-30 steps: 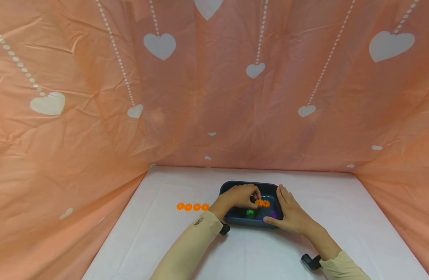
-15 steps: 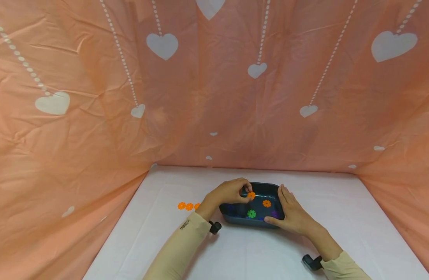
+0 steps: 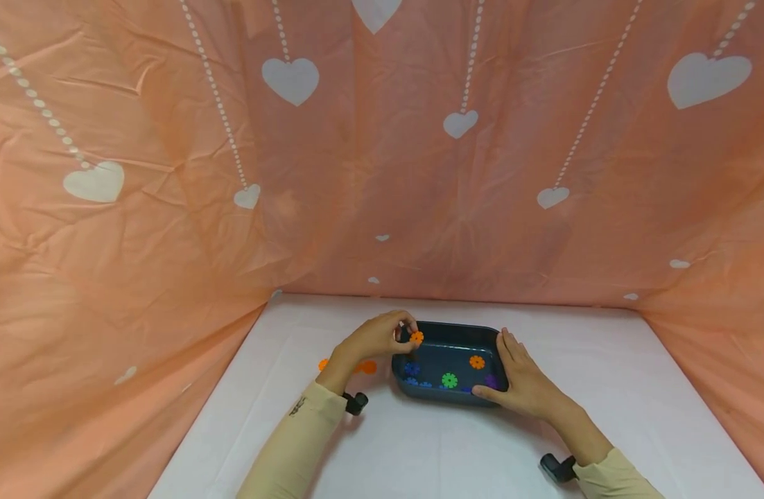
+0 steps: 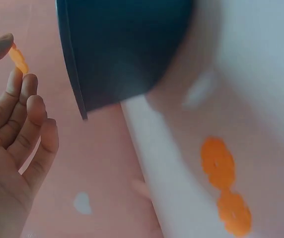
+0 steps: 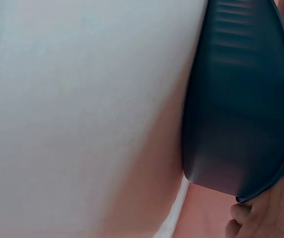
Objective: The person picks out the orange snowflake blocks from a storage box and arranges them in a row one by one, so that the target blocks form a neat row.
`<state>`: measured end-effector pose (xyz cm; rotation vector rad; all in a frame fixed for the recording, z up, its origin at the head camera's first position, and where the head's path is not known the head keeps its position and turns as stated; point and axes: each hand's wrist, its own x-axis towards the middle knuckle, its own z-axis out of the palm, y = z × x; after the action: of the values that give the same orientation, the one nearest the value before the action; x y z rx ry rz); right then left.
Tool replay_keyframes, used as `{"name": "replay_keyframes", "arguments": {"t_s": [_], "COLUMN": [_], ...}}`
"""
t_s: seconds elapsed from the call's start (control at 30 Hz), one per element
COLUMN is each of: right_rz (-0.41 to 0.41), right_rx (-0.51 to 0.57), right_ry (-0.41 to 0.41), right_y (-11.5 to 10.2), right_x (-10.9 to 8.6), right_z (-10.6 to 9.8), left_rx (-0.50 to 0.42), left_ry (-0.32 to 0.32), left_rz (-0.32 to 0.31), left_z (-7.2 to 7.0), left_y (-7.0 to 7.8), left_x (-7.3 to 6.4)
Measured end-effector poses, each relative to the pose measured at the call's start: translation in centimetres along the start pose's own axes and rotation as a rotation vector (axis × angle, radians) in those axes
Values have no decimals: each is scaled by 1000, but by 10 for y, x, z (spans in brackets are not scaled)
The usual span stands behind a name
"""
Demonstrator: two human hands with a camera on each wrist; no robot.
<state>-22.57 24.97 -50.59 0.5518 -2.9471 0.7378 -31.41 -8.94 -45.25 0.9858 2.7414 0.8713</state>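
My left hand point(image 3: 372, 337) pinches an orange flower-shaped disc point(image 3: 417, 337) between thumb and fingertips, over the left end of the dark tray point(image 3: 441, 355). In the left wrist view, that disc point(image 4: 19, 59) sits edge-on at the fingertips while the other fingers bend loosely. My right hand point(image 3: 525, 381) rests along the tray's right end with straight fingers, its thumb at the near rim. Inside the tray lie another orange disc point(image 3: 477, 362), a green disc point(image 3: 449, 380), several blue discs point(image 3: 412, 369) and something purple point(image 3: 491, 381), partly hidden by the near wall.
Left of the tray, a row of orange discs point(image 3: 369, 367) lies on the white tabletop point(image 3: 432, 443), partly covered by my left forearm; two of them point(image 4: 218, 163) show in the left wrist view. A peach curtain point(image 3: 419, 208) with white hearts hangs behind and at the sides.
My left hand has lifted one orange disc from beside the other in the tray and carried it left to the tray's left end. The right hand has stayed on the tray.
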Motion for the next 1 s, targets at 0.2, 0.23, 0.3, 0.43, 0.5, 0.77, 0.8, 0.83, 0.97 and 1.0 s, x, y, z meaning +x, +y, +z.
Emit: {"name": "replay_keyframes", "arguments": {"t_s": [0.2, 0.23, 0.3, 0.43, 0.5, 0.77, 0.8, 0.83, 0.97, 1.0], "right_rz": [5, 9, 7, 5, 4, -1, 0, 0, -10, -12], "right_rx": [6, 4, 2, -4, -4, 2, -1, -2, 8, 10], "right_ry": [-2, -3, 0, 2, 3, 10, 10, 11, 11, 10], "right_y": [0, 0, -1, -2, -2, 1, 1, 1, 0, -1], "right_x": [-1, -1, -1, -1, -1, -1, -1, -1, -1, -1], "right_z": [1, 1, 0, -1, -1, 1, 1, 1, 0, 0], "left_rx": [-3, 3, 9, 22, 20, 14, 17, 19, 23, 27], "left_ry": [25, 32, 41, 60, 66, 75, 76, 77, 73, 72], "left_rz": [-32, -31, -45, -92, -113, -191, -203, -210, -270, -281], "left_z": [-11, -13, -16, -23, -26, -38, -39, -39, -42, -43], "left_y": [-16, -19, -25, -38, -45, -69, -72, -74, -84, -86], "left_x": [-16, -18, -24, -35, -41, -65, -68, -71, -83, -86]}}
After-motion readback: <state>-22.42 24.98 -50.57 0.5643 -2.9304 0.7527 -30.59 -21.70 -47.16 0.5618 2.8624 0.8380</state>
